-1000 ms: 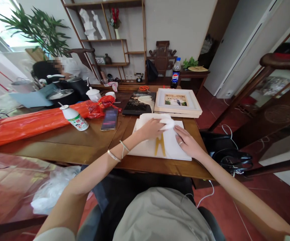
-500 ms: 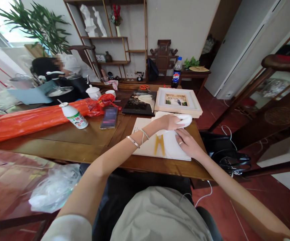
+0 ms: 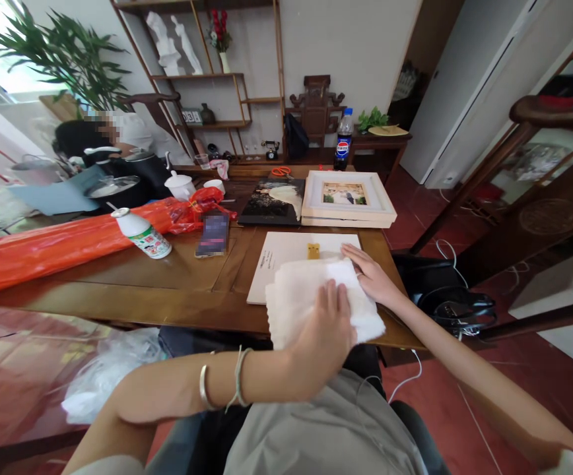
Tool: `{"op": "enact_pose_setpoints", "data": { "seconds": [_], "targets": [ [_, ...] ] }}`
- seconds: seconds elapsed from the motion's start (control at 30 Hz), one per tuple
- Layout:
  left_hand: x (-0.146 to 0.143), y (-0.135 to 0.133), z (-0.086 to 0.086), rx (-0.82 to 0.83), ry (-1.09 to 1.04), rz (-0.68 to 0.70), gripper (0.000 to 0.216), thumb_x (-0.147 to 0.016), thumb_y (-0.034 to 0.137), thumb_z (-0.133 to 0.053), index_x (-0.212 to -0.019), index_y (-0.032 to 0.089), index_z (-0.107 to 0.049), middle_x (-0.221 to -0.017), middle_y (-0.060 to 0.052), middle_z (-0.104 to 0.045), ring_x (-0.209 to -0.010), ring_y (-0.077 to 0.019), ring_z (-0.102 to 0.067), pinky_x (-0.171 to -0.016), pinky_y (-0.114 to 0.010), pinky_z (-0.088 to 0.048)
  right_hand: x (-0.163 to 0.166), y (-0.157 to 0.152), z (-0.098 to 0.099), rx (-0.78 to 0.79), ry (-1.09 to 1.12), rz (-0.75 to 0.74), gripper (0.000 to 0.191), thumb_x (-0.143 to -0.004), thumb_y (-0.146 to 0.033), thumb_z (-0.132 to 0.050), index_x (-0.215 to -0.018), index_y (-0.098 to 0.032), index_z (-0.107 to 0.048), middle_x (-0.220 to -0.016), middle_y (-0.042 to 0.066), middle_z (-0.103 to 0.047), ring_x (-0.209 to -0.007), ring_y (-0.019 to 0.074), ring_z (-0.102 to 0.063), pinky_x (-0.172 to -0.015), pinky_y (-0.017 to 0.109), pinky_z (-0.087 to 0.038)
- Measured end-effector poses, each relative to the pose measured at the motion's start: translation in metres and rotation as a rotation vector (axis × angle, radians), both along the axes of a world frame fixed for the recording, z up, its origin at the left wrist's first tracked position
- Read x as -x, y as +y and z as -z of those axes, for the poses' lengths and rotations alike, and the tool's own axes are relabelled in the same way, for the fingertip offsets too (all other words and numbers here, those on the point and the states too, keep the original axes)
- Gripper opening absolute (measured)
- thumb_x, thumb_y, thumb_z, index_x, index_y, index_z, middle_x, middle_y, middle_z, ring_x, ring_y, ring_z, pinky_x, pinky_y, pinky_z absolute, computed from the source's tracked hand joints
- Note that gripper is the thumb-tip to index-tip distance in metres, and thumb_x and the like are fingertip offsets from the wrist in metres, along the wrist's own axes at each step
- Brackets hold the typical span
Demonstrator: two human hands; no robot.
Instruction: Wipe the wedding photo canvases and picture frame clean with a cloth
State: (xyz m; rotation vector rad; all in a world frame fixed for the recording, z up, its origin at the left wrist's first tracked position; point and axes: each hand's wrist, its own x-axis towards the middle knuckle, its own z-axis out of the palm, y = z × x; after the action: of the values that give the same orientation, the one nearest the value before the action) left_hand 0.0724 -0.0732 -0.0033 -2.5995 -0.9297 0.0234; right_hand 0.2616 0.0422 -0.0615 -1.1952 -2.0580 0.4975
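A white cloth (image 3: pixel 296 284) is spread over the near part of a white board (image 3: pixel 271 254) and hangs past the table's front edge. My left hand (image 3: pixel 323 330) bears on the cloth, fingers together and gripping it. My right hand (image 3: pixel 366 274) lies at the board's right side with fingers stretched out, touching the board or the cloth's edge. Just beyond the cloth shows the top of a yellow shape (image 3: pixel 313 251) on the board; its lower part is covered. Small dark print runs along the board's left side.
Behind the board lie a white-framed photo (image 3: pixel 348 198) and a dark picture panel (image 3: pixel 271 203). Left are a phone (image 3: pixel 212 234), a tilted white bottle (image 3: pixel 142 233) and a long red plastic-wrapped bundle (image 3: pixel 68 241). Orange-handled scissors (image 3: pixel 281 171) and a cola bottle (image 3: pixel 342 142) stand farther back.
My left hand has drawn the cloth from the board's far right corner toward my body. The cloth has gone from bunched to spread, covering most of the yellow shape.
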Motion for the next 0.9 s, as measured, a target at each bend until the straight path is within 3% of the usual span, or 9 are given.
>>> {"op": "enact_pose_setpoints", "data": {
  "seconds": [0.1,0.27,0.33,0.53,0.63,0.73,0.9],
  "targets": [
    [0.002,-0.009,0.0,0.008,-0.032,0.036,0.034,-0.091,0.027,-0.048,-0.117,0.022,-0.069,-0.137,-0.013,-0.054,-0.131,-0.0388,-0.044,-0.105,-0.056,-0.036,0.0,0.0,0.0,0.006,0.007,-0.007,0.055,-0.085,-0.014,-0.043,-0.137,-0.029,-0.051,-0.147,0.002,-0.046,-0.14,0.0225,-0.037,-0.118,0.051,-0.026],
    [-0.001,0.039,-0.009,0.071,0.004,-0.154,0.035,-0.091,0.017,-0.046,-0.117,0.014,-0.068,-0.138,-0.02,-0.05,-0.13,-0.043,-0.043,-0.099,-0.059,-0.041,0.0,0.002,-0.001,-0.008,0.002,-0.01,0.045,-0.091,-0.028,-0.045,-0.135,-0.026,-0.054,-0.145,0.006,-0.048,-0.138,0.025,-0.039,-0.116,0.052,-0.03],
    [-0.005,0.047,-0.012,0.088,0.031,-0.189,0.035,-0.091,0.016,-0.046,-0.118,0.01,-0.068,-0.139,-0.023,-0.048,-0.13,-0.0442,-0.042,-0.099,-0.058,-0.041,-0.001,0.003,0.0,0.0,0.005,-0.015,0.044,-0.091,-0.03,-0.045,-0.134,-0.025,-0.055,-0.145,0.007,-0.048,-0.138,0.0258,-0.04,-0.115,0.052,-0.031],
    [-0.005,0.002,-0.004,0.003,-0.002,0.076,0.035,-0.092,0.027,-0.048,-0.116,0.013,-0.069,-0.135,-0.022,-0.054,-0.128,-0.0421,-0.046,-0.101,-0.057,-0.039,-0.005,0.004,0.0,0.03,0.027,-0.021,0.054,-0.084,-0.014,-0.044,-0.136,-0.028,-0.052,-0.147,0.003,-0.046,-0.139,0.0223,-0.037,-0.117,0.051,-0.027],
    [-0.001,-0.003,0.0,0.02,-0.082,0.074,0.035,-0.095,0.024,-0.043,-0.114,0.014,-0.069,-0.135,-0.02,-0.053,-0.129,-0.039,-0.047,-0.101,-0.054,-0.04,-0.005,0.004,0.0,0.03,0.025,-0.023,0.054,-0.084,-0.015,-0.044,-0.136,-0.028,-0.052,-0.147,0.003,-0.046,-0.14,0.0223,-0.037,-0.117,0.051,-0.027],
    [0.001,0.02,-0.002,0.097,-0.112,-0.008,0.033,-0.094,0.023,-0.044,-0.113,0.014,-0.069,-0.139,-0.022,-0.05,-0.131,-0.0395,-0.043,-0.102,-0.057,-0.039,-0.004,0.003,-0.001,0.021,0.011,-0.018,0.048,-0.089,-0.022,-0.044,-0.135,-0.026,-0.053,-0.147,0.005,-0.047,-0.139,0.0238,-0.038,-0.117,0.05,-0.028],
    [0.016,0.093,-0.005,0.149,-0.139,-0.155,0.034,-0.091,0.021,-0.049,-0.12,0.012,-0.064,-0.147,-0.02,-0.04,-0.137,-0.0375,-0.035,-0.105,-0.058,-0.035,-0.001,0.001,-0.002,-0.001,-0.048,-0.025,0.05,-0.089,-0.032,-0.049,-0.139,-0.026,-0.049,-0.149,0.005,-0.043,-0.141,0.0265,-0.034,-0.117,0.052,-0.026]
  ]
}}
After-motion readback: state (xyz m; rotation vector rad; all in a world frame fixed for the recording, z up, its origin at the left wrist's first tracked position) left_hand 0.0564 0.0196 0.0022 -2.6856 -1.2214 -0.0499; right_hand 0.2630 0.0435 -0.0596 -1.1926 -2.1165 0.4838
